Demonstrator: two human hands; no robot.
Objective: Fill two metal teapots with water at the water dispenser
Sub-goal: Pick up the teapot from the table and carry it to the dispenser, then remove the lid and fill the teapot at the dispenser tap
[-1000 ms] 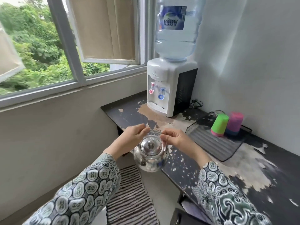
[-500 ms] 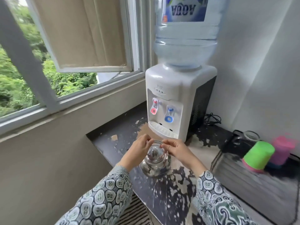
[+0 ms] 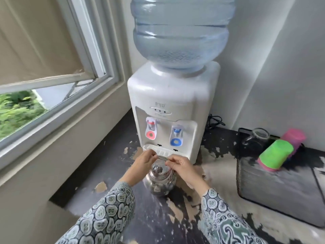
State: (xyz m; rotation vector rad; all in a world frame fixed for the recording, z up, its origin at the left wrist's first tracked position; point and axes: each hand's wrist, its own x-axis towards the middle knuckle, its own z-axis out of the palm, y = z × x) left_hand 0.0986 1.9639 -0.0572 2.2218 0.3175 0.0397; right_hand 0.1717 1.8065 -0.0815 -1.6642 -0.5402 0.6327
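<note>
A shiny round metal teapot point(image 3: 160, 182) with its lid on hangs by its wire handle just above the worn dark counter point(image 3: 153, 222). My left hand point(image 3: 143, 162) and my right hand point(image 3: 182, 166) each pinch one side of that handle. The pot sits directly in front of the white water dispenser point(image 3: 173, 95), close to its drip tray point(image 3: 165, 153). A red tap point(image 3: 150, 129) is on the left and a blue tap point(image 3: 176, 136) on the right. A large blue water bottle point(image 3: 182, 30) tops the dispenser. Only one teapot is in view.
A dark ribbed mat point(image 3: 281, 191) lies on the counter at right with an upturned green cup point(image 3: 276, 154), a pink cup point(image 3: 293, 138) and a glass jar point(image 3: 258, 138). An open window point(image 3: 52, 80) is at left. A black cable point(image 3: 215, 121) lies behind the dispenser.
I have stepped closer to the dispenser. Both hands have carried the teapot forward over the counter, up to the drip tray.
</note>
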